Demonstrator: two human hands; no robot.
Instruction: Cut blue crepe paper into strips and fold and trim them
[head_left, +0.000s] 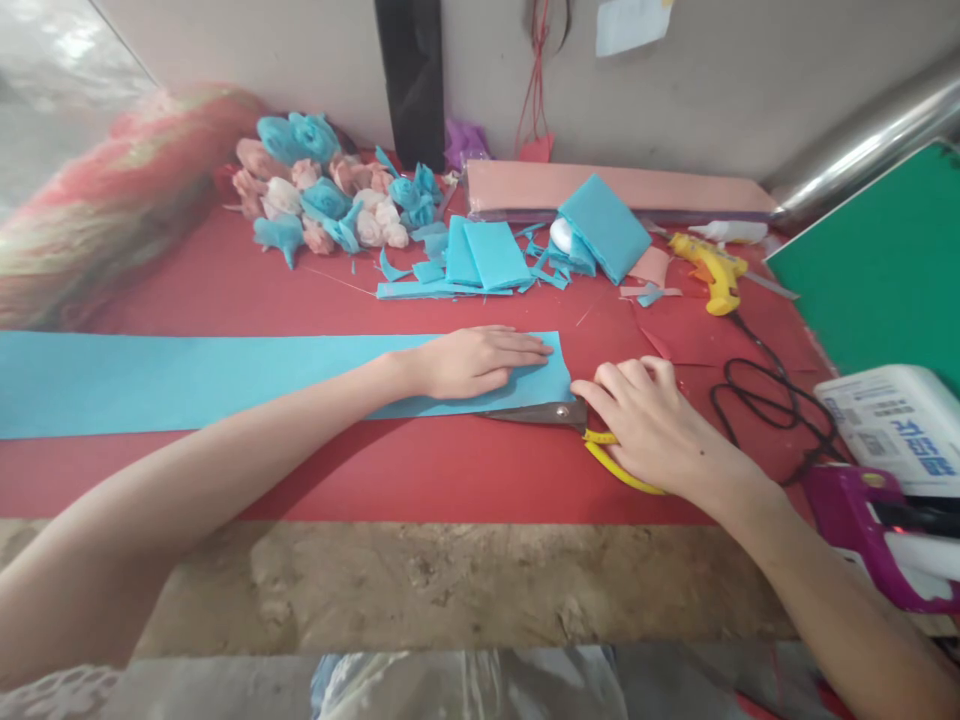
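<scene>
**Strip pinned flat, scissors at its near edge: control the blade line**

Blue strip (187,380) lay lengthwise on the red-topped bench (450,470), running out of view at its left end. Left hand (480,362) was palm-down on it near the right end, fingers extended, grip released: pressing, not pinching. Right hand (652,425) had its grip wrapped round the yellow handles of the scissors (564,413), off the strip's right end. Blades pointed left along the strip's near edge; couldn't tell if they had bitten in.

Step looked like trimming that edge. Doing it well, in my judgement, called for:
- left palm flat and firm, pressure close to the cut, fingertips clear of the blade path;
- blades parallel to the strip's near edge, lower one sliding on the bench;
- long, even strokes, no sideways twist, since thin sheet could fold between the blades;
- left hand shifted along only between strokes.

Strip's right end looked slightly uneven, so a poor squaring reference. Folded blue pieces (496,255) sat beyond the strip; glue gun (709,270) and black cord (776,390) lay past its right end, clear of the blades.
</scene>
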